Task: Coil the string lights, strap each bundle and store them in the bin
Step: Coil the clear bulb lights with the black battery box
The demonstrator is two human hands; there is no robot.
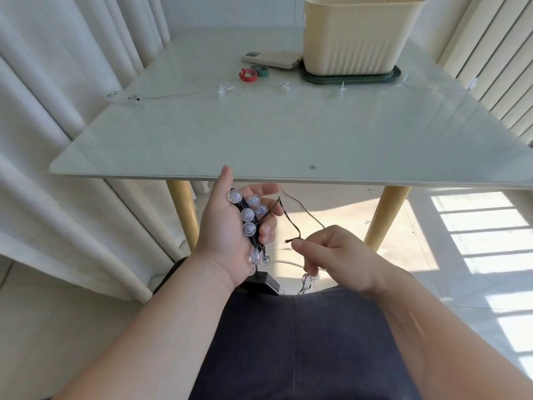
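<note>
Below the table's near edge, my left hand (227, 226) holds a coil of globe string lights (249, 217) wound round its fingers, dark wire and several clear round bulbs. Its black battery box (264, 281) hangs under the wrist. My right hand (334, 252) pinches the loose end of the dark wire (290, 220), which runs up to the coil. A second string with white star lights (223, 90) lies stretched across the table. A cream bin (357, 39) stands at the back on a green lid (350, 77). A red strap (248, 75) and a green strap (261, 70) lie beside it.
A cream power bank (272, 57) lies left of the bin. The white table (259, 140) has wooden legs (183, 215). Curtains (57, 111) hang on the left and a ribbed radiator (496, 62) stands on the right. A white cable (305, 210) trails under the table.
</note>
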